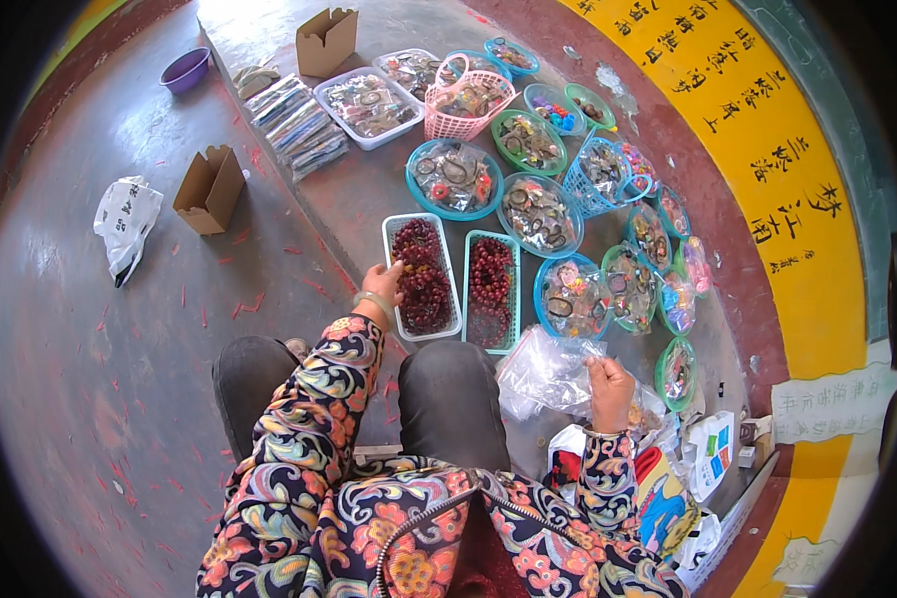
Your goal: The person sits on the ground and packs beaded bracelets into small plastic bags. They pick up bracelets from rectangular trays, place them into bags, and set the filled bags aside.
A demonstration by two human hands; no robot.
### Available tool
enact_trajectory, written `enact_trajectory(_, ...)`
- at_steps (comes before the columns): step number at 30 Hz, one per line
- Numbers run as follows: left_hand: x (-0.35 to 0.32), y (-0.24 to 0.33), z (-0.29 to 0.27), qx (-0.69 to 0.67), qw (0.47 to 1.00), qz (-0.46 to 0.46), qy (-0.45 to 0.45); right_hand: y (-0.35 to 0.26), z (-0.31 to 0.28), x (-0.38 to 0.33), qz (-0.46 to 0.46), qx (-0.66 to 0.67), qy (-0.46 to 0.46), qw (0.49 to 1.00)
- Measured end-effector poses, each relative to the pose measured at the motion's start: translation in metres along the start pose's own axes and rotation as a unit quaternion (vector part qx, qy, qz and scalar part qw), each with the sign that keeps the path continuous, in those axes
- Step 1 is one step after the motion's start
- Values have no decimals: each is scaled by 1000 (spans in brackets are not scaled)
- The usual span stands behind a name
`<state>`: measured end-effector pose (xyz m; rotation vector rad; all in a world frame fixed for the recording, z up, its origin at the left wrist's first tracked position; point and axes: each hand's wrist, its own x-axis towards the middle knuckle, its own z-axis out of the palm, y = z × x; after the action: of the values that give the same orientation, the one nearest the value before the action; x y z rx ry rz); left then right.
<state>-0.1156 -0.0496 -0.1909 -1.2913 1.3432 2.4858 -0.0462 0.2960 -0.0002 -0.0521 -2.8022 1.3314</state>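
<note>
My left hand (pixel 381 284) is at the left rim of a white plastic basket (pixel 455 309) full of dark red beaded strings (pixel 424 284). Its fingers are curled together over the beads; whether they grip any is too small to make out. Off to the right, my right hand (pixel 611 391) pinches the edge of a clear plastic bag (pixel 553 371), which lies on a pile of similar bags. Between the hands stands a pale green basket (pixel 515 299) with more dark red beads.
Several round baskets, such as a blue one (pixel 455 179), hold bagged trinkets ahead and to the right. A pink handled basket (pixel 468 100) and a white tray (pixel 369 108) stand farther off. Cardboard boxes (pixel 209 189), a white bag (pixel 128 221) and a purple basin (pixel 185 71) are on the left.
</note>
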Motion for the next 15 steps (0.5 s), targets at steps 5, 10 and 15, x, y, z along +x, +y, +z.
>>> enact_trajectory(5, 31, -35, -40, 23, 999, -27, 2, 8, 2, 4, -9, -48, 1, 999)
enact_trajectory(10, 31, -42, -46, 11, 1000, 10, -8, 0, 1, 10, 18, -57, -17, 998)
enact_trajectory(15, -38, 7, -7, 7, 990, 104, -98, 8, -10, 8, 37, -3, -86, 996)
